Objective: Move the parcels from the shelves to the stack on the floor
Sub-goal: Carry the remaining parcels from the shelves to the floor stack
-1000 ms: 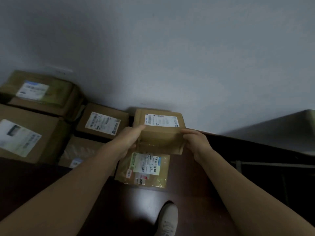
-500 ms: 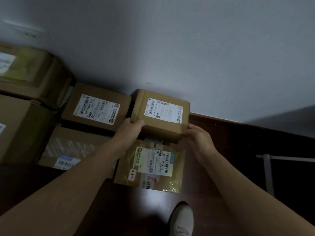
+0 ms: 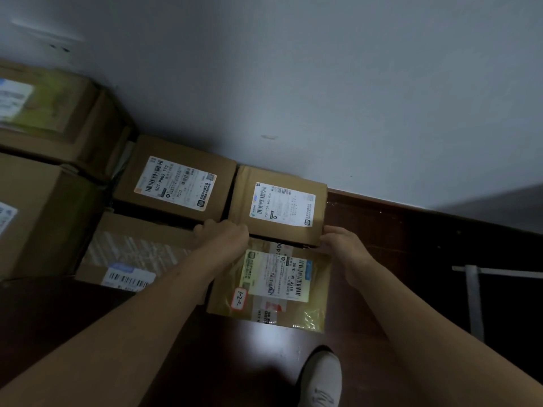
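Note:
A small brown parcel (image 3: 279, 205) with a white label lies flat against the wall, beside another labelled parcel (image 3: 176, 182). My left hand (image 3: 226, 235) holds its near left corner and my right hand (image 3: 342, 245) holds its near right corner. Its near edge rests over a flat taped parcel (image 3: 273, 286) with a yellow-green label on the floor. A wide flat box (image 3: 132, 254) lies to the left, partly under my left forearm.
Larger cardboard boxes (image 3: 44, 218) are stacked at the left, with one (image 3: 53, 113) higher behind. The white wall (image 3: 323, 83) runs behind the stack. Dark wood floor (image 3: 411, 245) extends right, where a grey metal frame (image 3: 474, 298) stands. My white shoe (image 3: 321, 377) is below.
The small parcel has gone down from mid-air to rest flat by the wall next to the other labelled parcel. Both hands followed it down and stay at its near corners.

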